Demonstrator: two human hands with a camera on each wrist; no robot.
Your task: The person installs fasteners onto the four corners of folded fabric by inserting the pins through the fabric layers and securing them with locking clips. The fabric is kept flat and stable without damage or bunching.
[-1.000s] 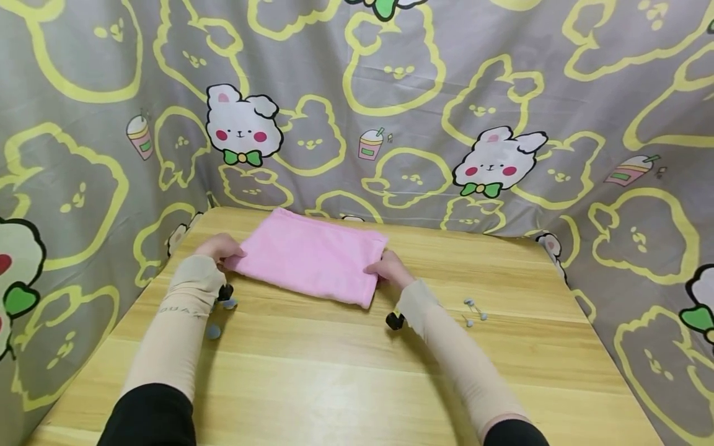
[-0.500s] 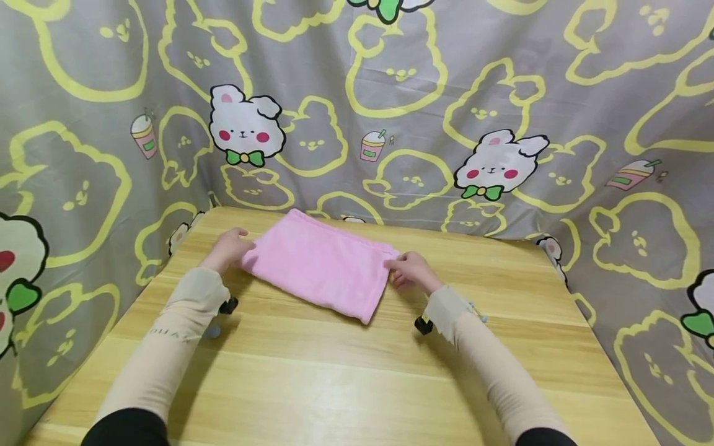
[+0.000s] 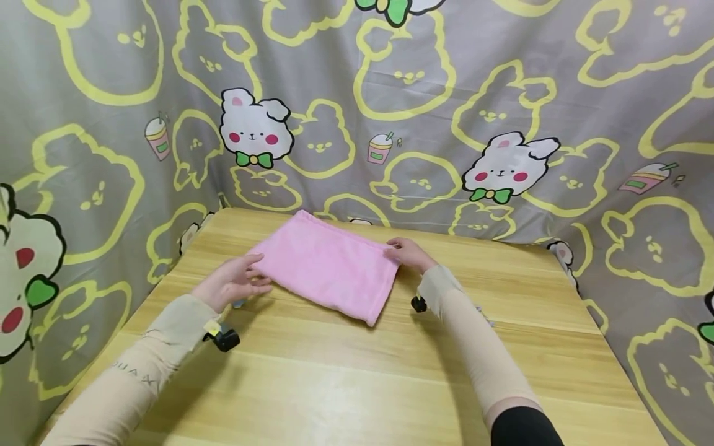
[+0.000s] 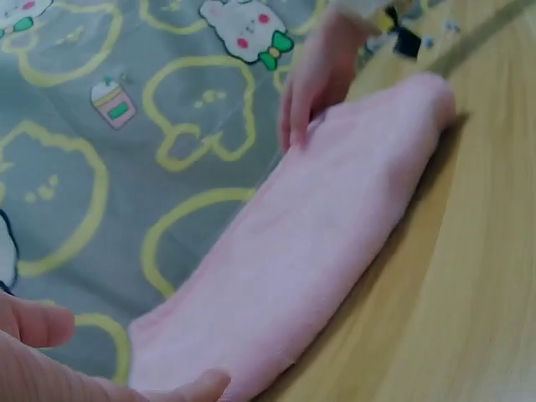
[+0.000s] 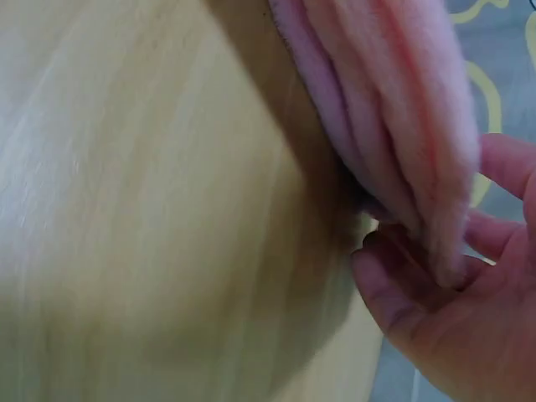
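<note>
A folded pink fleecy towel point(image 3: 329, 266) lies slantwise near the back of the wooden table. At its left corner is my left hand point(image 3: 234, 282), thumb and fingers spread apart, the fingertips at the towel's edge. My right hand point(image 3: 411, 253) holds the far right corner. From the right wrist, the towel's stacked layers point(image 5: 394, 109) show edge-on, and the corner runs between the thumb and fingers of the right hand point(image 5: 452, 310). In the left wrist view, the right hand point(image 4: 318, 79) reaches over the towel's far edge.
Small light-blue items point(image 3: 238, 303) lie beside the left wrist, mostly hidden. More of them point(image 3: 485, 316) show behind the right forearm. A black wrist camera point(image 3: 225, 339) hangs under the left wrist. A grey patterned curtain point(image 3: 413, 124) encloses the table point(image 3: 312, 384) at the back and sides.
The towel has shifted right and turned, its near right corner coming closer. My left hand has drawn nearer and spread its fingers; the right hand has moved up to the far right corner.
</note>
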